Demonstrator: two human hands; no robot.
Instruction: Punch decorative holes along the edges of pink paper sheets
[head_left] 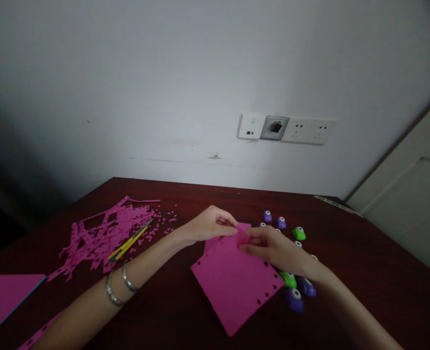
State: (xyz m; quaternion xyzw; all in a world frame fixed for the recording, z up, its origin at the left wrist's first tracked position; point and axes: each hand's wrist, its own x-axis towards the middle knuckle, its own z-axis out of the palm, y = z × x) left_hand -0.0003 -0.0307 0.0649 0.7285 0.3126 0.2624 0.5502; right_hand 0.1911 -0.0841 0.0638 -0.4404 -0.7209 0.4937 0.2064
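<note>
A pink sheet [238, 291] with small shapes punched along its edges lies at an angle on the table, over another pink sheet [212, 244]. Above its far corner, my left hand [216, 224] and my right hand [269, 248] meet. Between them is a small pink paper piece [241, 235], pinched by the fingertips of both hands. Whether it is loose or a folded corner of a sheet, I cannot tell. Several purple craft punches [294, 299] and green craft punches [299, 233] stand around my right hand, some partly hidden by it and the sheet.
Pink paper strips [109, 231] are heaped at the left with tiny punched bits [160, 221] scattered beside them. A yellow utility knife [130, 241] lies on the strips. Another pink sheet [7, 296] is at the near left. Sockets [307, 131] sit on the wall behind.
</note>
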